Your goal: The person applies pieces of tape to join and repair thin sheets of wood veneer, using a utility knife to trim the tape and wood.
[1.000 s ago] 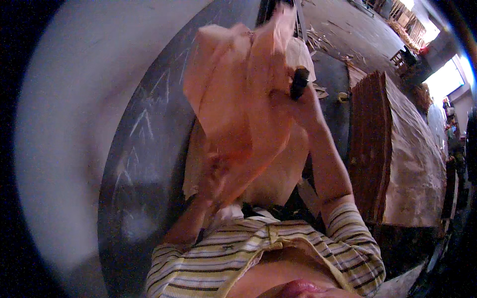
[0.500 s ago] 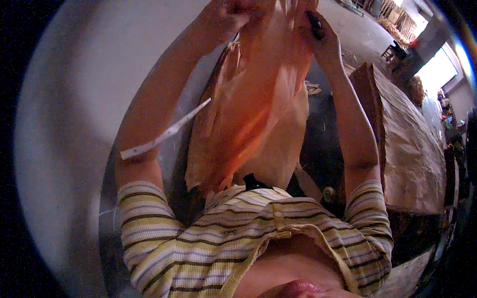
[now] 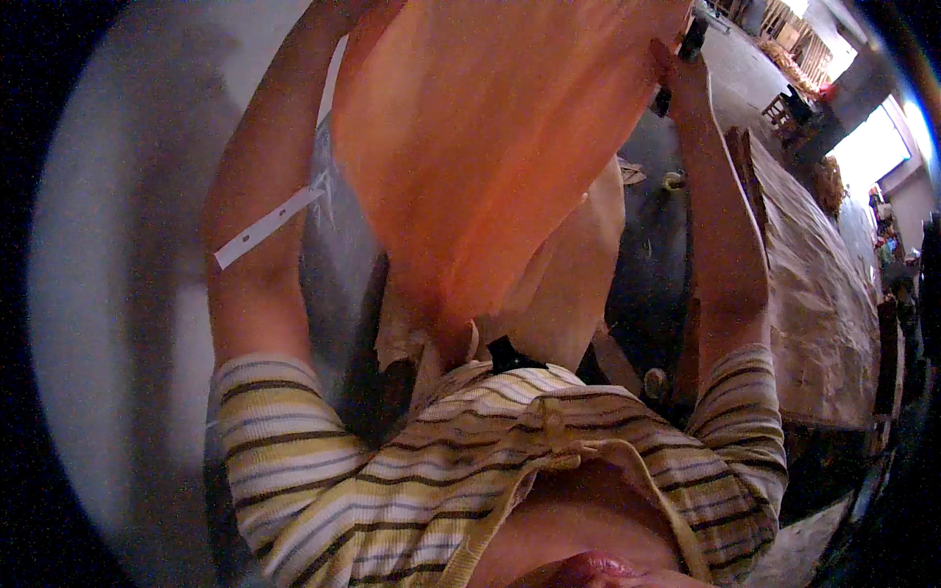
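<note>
I am holding a large, thin orange sheet of cloth-like material (image 3: 490,167) up in front of me, and it is filling the upper middle of the frame, hanging down to the collar of my striped yellow, white and brown shirt (image 3: 461,470) at the lower centre. My left hand (image 3: 343,12) is reaching to the sheet's upper left corner at the very top edge of the frame; most of it is cut off there, so I cannot tell how the fingers are closing. My right hand (image 3: 676,64) is gripping the sheet's right edge in the upper right, fingers pressed together around the fold, and it also seems to be holding a small dark object (image 3: 692,39), though that part is too dim to be sure. A white paper strip (image 3: 267,227) is lying across my left forearm at centre left. Behind the sheet a paler tan piece (image 3: 578,284) is hanging. To the right, a brown, worn desk (image 3: 823,314) is stretching toward the bright upper right corner.
</note>
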